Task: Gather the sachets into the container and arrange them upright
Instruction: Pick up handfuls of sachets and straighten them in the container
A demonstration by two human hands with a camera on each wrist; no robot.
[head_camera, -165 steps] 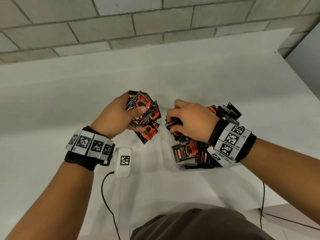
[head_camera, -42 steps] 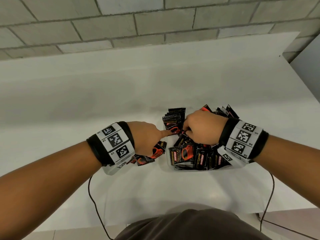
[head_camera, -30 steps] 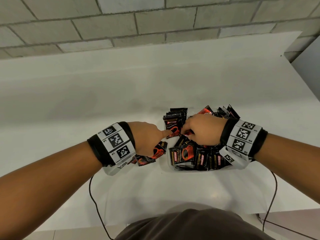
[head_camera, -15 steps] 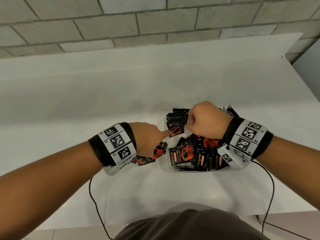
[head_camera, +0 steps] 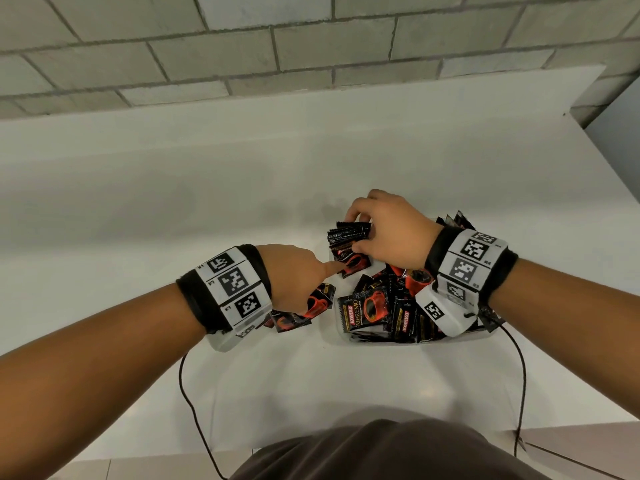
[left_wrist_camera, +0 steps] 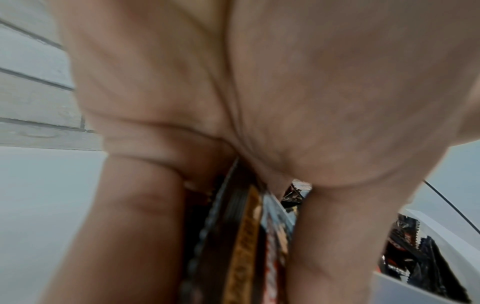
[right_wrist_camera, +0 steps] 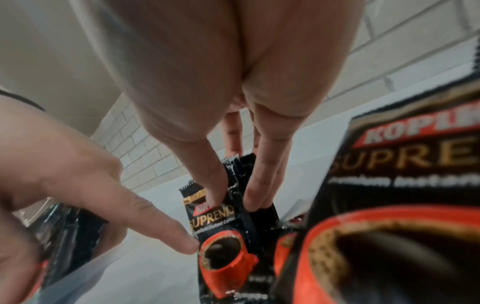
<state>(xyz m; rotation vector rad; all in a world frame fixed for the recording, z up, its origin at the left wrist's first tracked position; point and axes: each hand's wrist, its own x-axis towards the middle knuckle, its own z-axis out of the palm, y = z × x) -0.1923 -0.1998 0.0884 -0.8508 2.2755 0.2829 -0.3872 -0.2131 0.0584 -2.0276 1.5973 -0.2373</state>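
Sachets [head_camera: 349, 245] now stand bunched at the container's [head_camera: 483, 336] far-left corner, right hand [head_camera: 391, 233] newly pinching them, left hand [head_camera: 294, 277] gripping spares, forefinger bracing.

Clear container [head_camera: 329, 336] on white table, packed with black-and-red coffee sachets [head_camera: 367, 308], most leaning at mixed angles. Upright stack of sachets [head_camera: 348, 244] at far-left corner, front one showing a red cup. More loose sachets [head_camera: 311, 306] just left, outside container.

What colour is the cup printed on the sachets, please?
Red-orange, on the black sachets; clearest in the right wrist view.
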